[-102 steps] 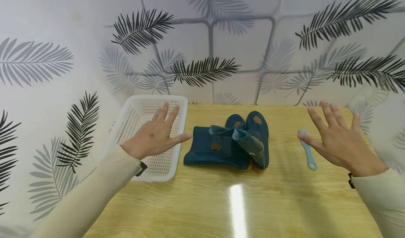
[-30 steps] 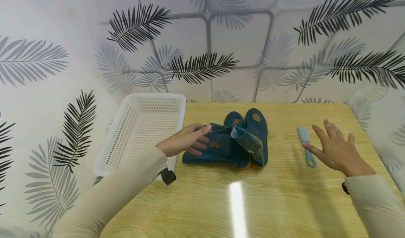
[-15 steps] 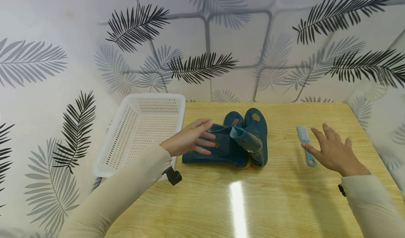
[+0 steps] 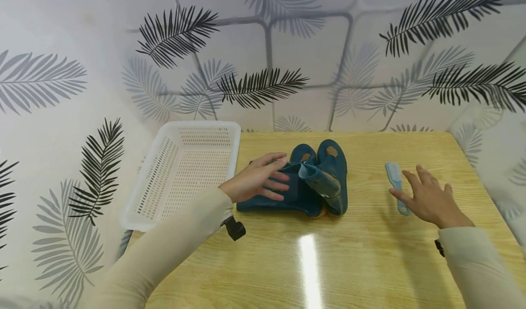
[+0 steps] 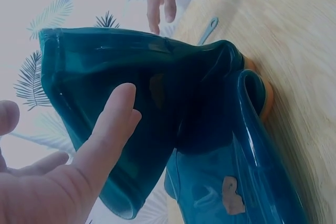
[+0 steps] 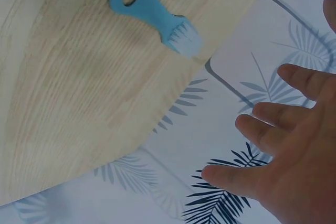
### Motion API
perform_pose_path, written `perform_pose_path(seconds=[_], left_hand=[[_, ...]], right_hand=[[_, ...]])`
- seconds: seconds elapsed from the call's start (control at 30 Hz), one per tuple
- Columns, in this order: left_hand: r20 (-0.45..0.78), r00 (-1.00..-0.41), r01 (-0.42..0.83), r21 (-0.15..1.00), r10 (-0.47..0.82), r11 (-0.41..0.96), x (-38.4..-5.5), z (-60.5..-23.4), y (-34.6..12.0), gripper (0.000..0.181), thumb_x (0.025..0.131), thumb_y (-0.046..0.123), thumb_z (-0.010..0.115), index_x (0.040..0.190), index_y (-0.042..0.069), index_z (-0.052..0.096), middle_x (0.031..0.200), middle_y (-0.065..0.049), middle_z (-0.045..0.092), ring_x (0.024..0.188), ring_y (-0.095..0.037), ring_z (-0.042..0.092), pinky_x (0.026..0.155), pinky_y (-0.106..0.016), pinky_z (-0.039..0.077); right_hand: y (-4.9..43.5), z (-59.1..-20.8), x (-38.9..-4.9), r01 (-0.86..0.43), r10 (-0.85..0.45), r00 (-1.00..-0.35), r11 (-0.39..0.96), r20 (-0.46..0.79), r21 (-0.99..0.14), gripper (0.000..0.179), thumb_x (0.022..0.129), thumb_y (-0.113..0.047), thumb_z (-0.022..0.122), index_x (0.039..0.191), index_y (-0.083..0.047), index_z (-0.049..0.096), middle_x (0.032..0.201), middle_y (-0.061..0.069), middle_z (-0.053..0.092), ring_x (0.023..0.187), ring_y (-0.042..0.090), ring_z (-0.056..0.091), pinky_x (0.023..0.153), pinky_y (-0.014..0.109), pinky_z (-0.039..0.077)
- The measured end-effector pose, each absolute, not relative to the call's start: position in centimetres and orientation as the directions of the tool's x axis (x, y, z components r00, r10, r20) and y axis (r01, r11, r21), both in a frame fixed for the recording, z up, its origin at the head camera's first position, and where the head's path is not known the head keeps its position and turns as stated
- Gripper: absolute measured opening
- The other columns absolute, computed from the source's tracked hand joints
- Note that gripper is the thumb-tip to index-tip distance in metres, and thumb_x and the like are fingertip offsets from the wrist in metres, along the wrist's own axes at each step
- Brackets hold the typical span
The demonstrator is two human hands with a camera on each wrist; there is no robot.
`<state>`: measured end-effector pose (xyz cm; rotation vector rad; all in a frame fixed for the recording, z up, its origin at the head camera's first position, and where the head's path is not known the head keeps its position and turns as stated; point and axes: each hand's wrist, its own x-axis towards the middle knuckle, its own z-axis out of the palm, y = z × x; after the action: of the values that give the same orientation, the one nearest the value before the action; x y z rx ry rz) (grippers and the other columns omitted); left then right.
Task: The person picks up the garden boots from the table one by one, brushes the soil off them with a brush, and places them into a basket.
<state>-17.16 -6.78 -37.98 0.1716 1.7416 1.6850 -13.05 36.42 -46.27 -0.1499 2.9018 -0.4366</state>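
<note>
- Two teal boots (image 4: 324, 185) on one table (image 4: 349, 254), left hand (image 4: 263, 176) just beside them — I see it loose, gripping nothing
- One blue brush (image 4: 393, 174) near the right hand (image 4: 431, 201), also relaxed — holding zilch
- One white basket (image 4: 205, 135), left of the boots

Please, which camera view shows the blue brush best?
The right wrist view: the blue brush appears larger and uncovered, with handle hole and bristles visible. The head view shows it smaller, its handle partly covered by the right grip. The left wrist view shows only the handle end beyond a boot.
</note>
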Motion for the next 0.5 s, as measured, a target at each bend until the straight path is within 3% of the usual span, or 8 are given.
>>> perform_pose_path(seconds=[0.5], left_hand=[[-0.381, -0.749, -0.356, 0.921, 0.542, 0.155, -17.2, -38.8, -5.3, 0.056, 0.107, 0.039, 0.045, 0.157, 0.018, 0.029, 0.143, -0.03, 0.046, 0.119, -0.043, 0.059, 0.082, -0.047, 0.057]], right_hand=[[37.1, -48.9, -13.0, -0.016, -0.097, -0.968, 0.944, -0.231, -0.329, 0.086, 0.103, -0.059, 0.039, 0.149, 0.013, 0.027, 0.149, 0.047, 0.012, 0.127, 0.069, 0.019, 0.09, 0.085, 0.016]])
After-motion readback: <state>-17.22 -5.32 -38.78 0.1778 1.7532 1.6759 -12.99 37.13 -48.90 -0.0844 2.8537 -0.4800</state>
